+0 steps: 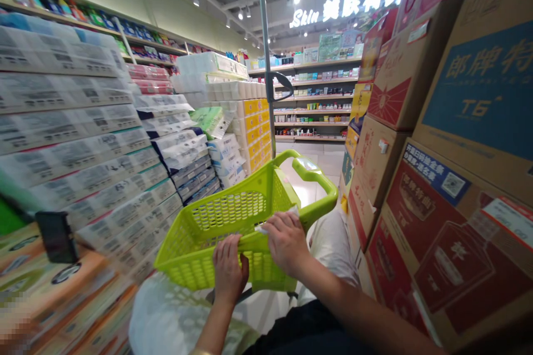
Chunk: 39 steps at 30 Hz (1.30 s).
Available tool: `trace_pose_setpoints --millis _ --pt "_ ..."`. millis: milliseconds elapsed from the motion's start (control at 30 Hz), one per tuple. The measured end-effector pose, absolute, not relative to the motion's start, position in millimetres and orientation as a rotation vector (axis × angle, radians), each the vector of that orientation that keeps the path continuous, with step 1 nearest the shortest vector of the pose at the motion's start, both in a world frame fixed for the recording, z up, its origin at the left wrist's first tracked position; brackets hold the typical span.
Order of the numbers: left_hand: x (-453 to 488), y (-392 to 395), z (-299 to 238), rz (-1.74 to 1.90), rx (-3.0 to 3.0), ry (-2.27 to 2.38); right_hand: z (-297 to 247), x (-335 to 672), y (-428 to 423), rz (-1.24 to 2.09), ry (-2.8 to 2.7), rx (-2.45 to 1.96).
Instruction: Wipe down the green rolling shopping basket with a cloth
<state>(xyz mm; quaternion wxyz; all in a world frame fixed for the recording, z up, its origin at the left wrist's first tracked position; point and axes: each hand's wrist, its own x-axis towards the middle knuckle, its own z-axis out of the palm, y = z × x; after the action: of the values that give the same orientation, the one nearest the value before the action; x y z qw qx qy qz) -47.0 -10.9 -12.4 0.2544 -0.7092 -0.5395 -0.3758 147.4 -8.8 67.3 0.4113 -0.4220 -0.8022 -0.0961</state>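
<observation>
A lime-green shopping cart point(233, 208) with a perforated plastic basket and a looped handle stands between my knees. My left hand point(229, 266) is closed over the basket's near rim, fingertips on the inside edge and thumb outside. Further right along that rim, close to the handle, my right hand point(287, 241) presses down with its fingers bent over the edge. Bits of a white wipe point(262, 229) stick out from under those fingers; most of it is hidden. A tall grey pole point(265, 28) with a dark hook rises from the cart's far side.
Stacked packs of paper tissue point(66, 94) crowd the left, with a black phone-like device point(57, 237) upright on an orange pack. Cardboard cartons point(453, 233) wall in the right side. Shelves of small goods point(312, 97) stand at the back, beyond a pale floor.
</observation>
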Motion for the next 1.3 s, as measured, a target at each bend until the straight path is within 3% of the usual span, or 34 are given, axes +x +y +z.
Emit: trace_pose_setpoints --millis 167,600,1000,1300 --pt "-51.1 -12.2 -13.7 -1.006 -1.939 -1.423 53.9 133.8 -13.0 -0.246 -2.101 -0.977" --pt "-47.0 -9.8 -17.4 -1.04 -1.954 -1.498 107.6 246.9 18.3 -0.419 -1.522 -1.244" --pt "-48.7 -12.5 -12.9 -1.045 -1.961 -1.486 83.3 159.0 -11.1 -0.205 -2.069 -1.104" --pt "-46.5 -11.5 -12.6 -1.036 -2.007 -1.431 113.2 223.0 7.9 -0.275 -1.858 -1.265"
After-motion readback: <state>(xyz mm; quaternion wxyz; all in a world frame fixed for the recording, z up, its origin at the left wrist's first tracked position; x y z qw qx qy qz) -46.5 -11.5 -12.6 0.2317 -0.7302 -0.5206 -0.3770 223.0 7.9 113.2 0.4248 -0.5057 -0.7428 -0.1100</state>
